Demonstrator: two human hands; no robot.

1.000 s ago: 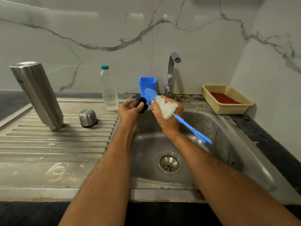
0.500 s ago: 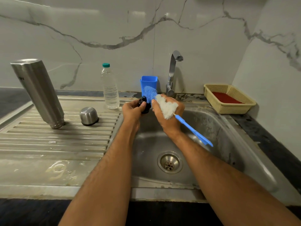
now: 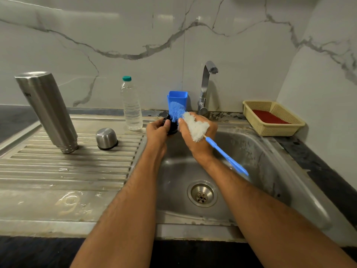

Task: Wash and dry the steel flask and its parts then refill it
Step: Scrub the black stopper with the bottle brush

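My left hand (image 3: 157,130) covered most of the black stopper (image 3: 172,128), so only its right edge and a bit of its top showed. My right hand (image 3: 197,136) closed round the middle of the bottle brush (image 3: 195,126), hiding the stem between the blue bristles and the white ones; my palm-side fingers were out of sight. The brush's blue handle tip blurred against the sink (image 3: 270,171) wall. The flask (image 3: 48,111) carried lettering too small to read. My forearms ran off the near edge. The desk (image 3: 11,120) was cut off at left.
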